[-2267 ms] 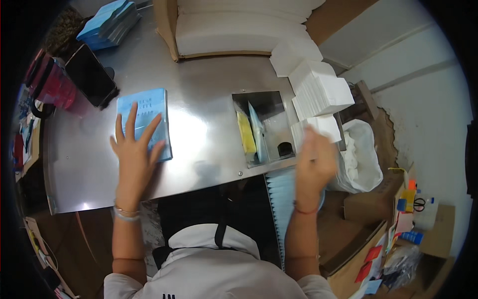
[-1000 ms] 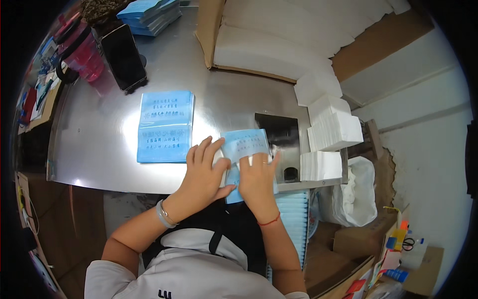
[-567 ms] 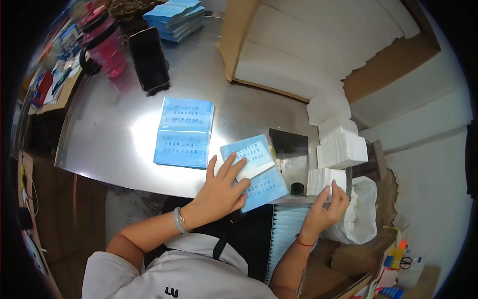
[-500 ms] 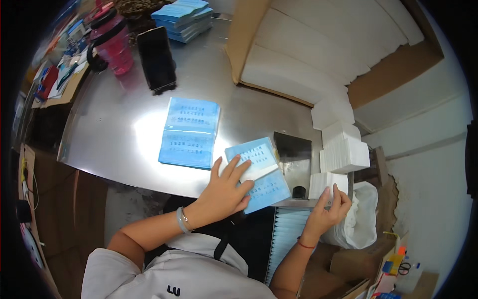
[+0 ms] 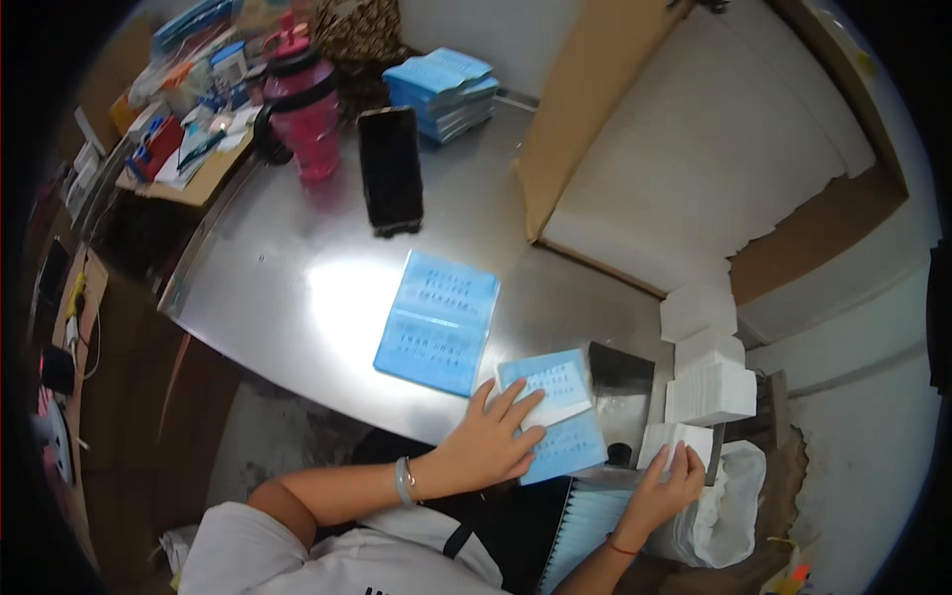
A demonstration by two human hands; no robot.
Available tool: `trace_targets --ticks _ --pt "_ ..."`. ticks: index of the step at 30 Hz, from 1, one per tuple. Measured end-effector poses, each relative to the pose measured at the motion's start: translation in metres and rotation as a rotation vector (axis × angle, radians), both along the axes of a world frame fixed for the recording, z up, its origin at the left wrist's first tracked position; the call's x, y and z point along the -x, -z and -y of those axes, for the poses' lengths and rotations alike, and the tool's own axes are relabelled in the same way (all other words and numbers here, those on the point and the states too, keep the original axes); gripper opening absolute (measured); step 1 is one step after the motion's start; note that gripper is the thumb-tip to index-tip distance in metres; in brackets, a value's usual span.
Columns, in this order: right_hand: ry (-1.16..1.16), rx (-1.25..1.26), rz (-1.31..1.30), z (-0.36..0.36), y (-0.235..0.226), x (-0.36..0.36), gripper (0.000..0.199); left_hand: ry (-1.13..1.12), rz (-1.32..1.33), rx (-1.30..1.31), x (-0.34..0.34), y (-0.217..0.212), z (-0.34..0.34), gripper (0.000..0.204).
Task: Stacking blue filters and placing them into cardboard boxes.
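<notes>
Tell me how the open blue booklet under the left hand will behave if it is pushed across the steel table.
The blue booklet looks thin and flat, so probably light and floppy. On the shiny steel table it likely slides easily. The left hand presses it flat; released, it may spring partly closed.

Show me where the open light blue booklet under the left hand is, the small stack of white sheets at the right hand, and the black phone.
open light blue booklet [image 5: 567,446]: head view, lower page.
small stack of white sheets [image 5: 662,442]: head view, top sheet.
black phone [image 5: 390,178]: head view, screen middle.

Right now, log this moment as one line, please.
left hand: flat on blue pouch | right hand: on white pad stack | second blue pouch: lies apart on steel table
</notes>
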State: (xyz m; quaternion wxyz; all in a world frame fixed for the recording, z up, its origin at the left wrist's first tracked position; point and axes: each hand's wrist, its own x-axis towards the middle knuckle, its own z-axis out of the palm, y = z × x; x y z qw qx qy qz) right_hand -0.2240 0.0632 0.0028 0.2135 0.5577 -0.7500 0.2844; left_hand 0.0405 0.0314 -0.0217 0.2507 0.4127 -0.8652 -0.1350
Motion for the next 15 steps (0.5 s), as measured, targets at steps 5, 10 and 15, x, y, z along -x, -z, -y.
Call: trace_targets --ticks 5,10,15 --pt "0.057 -0.044 -0.003 0.004 0.001 0.008 0.019 0.012 0.002 0.055 0.000 0.000 0.003 0.032" --pt "0.059 -0.074 -0.010 0.002 -0.002 0.010 0.018 -0.001 -0.013 0.074 0.000 0.004 -0.003 0.033" --pt "0.056 -0.076 0.196 0.003 0.003 0.016 0.019 0.008 0.038 0.022 0.001 0.005 -0.005 0.035"
